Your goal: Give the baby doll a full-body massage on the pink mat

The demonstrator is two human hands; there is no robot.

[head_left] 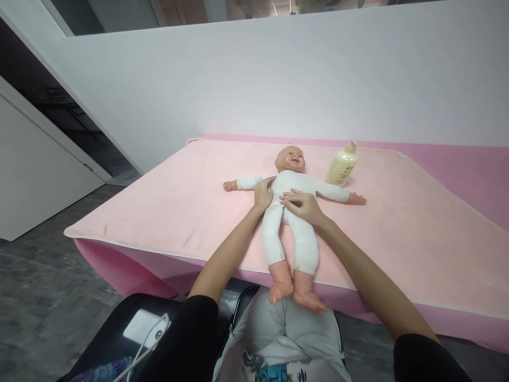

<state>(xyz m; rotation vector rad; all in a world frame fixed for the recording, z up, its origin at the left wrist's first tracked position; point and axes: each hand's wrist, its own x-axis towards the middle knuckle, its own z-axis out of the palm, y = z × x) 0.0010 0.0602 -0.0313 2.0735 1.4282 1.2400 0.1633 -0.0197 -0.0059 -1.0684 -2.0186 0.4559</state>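
A baby doll (pixel 293 183) with a white cloth body lies on its back, head away from me, feet hanging over the near table edge. My left hand (pixel 263 194) is closed against one side of its torso, thumb on top; some of its fingers are hidden. Across the doll's lower belly rests my right hand (pixel 303 207), fingers extended and pointing left, with nothing held in it. Beyond the doll's outstretched arm on the right stands a pale yellow pump bottle (pixel 341 165).
A light pink towel (pixel 159 196) covers the table over a darker pink cloth (pixel 473 175). A white wall (pixel 254 79) rises behind. A black chair (pixel 107 318) at my left holds a white device (pixel 145 330) with a cable.
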